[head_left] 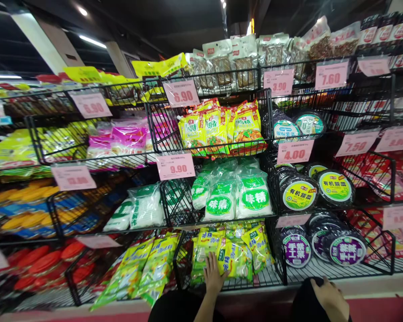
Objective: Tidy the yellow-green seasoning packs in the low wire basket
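My left hand [213, 273] reaches up to the lowest wire basket [272, 277], fingers spread and resting on the yellow-green seasoning packets [233, 256] there. It grips nothing. My right hand [329, 295] is low at the bottom right, fingers curled over a black rounded thing [305, 297] that I cannot make out. Above the packets stand clear bags with green labels [237, 194].
Black wire baskets fill the shop shelving, each with a pink price tag [175, 166]. Round dark seaweed packs [299, 193] lie to the right, yellow packets [221, 125] higher up, red packets [43, 264] at the lower left. A pale shelf edge [372, 281] runs along the bottom.
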`<action>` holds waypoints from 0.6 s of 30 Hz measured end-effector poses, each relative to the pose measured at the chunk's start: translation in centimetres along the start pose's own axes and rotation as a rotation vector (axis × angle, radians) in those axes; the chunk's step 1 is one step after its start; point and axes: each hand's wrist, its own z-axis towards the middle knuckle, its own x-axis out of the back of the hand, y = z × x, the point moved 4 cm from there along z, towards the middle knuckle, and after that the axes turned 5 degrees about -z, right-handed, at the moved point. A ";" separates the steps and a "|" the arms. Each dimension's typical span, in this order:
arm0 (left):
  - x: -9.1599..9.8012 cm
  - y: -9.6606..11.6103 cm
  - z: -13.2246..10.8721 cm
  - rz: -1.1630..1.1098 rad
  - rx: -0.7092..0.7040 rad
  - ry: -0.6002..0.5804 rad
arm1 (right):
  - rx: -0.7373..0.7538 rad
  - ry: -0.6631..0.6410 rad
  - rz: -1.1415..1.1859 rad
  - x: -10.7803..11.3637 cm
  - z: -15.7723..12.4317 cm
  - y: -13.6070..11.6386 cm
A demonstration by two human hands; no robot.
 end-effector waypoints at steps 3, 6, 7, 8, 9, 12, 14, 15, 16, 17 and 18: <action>-0.1 0.0 -1.4 -0.041 0.162 0.156 | -0.021 -0.003 0.005 -0.8 0.7 0.4; -1.0 0.0 -3.4 -0.086 0.375 0.297 | -0.033 -0.015 0.017 -1.7 1.4 0.8; -1.4 0.0 -3.9 -0.095 0.420 0.296 | -0.035 -0.018 0.019 -2.0 1.5 0.9; -1.7 0.0 -4.2 -0.103 0.451 0.278 | -0.032 -0.020 0.020 -2.2 1.7 0.9; -1.8 -0.1 -4.4 -0.111 0.460 0.251 | -0.026 -0.020 0.020 -2.3 1.8 1.0; -0.9 -0.2 -4.5 -0.172 0.443 0.178 | -0.015 -0.023 0.010 -2.5 1.9 1.2; 0.3 0.2 -4.6 -0.219 0.434 0.163 | -0.018 -0.027 0.004 -2.4 1.8 1.3; 0.9 0.7 -4.7 -0.266 0.450 0.170 | -0.018 -0.025 0.005 -2.2 1.7 1.2; 1.4 1.5 -4.9 -0.334 0.469 0.185 | -0.014 -0.018 0.008 -2.0 1.5 1.0; 1.7 2.6 -5.0 -0.414 0.481 0.205 | -0.009 -0.008 0.010 -1.8 1.3 0.8; 1.9 3.9 -5.0 -0.514 0.491 0.227 | -0.010 -0.001 0.011 -1.6 1.1 0.6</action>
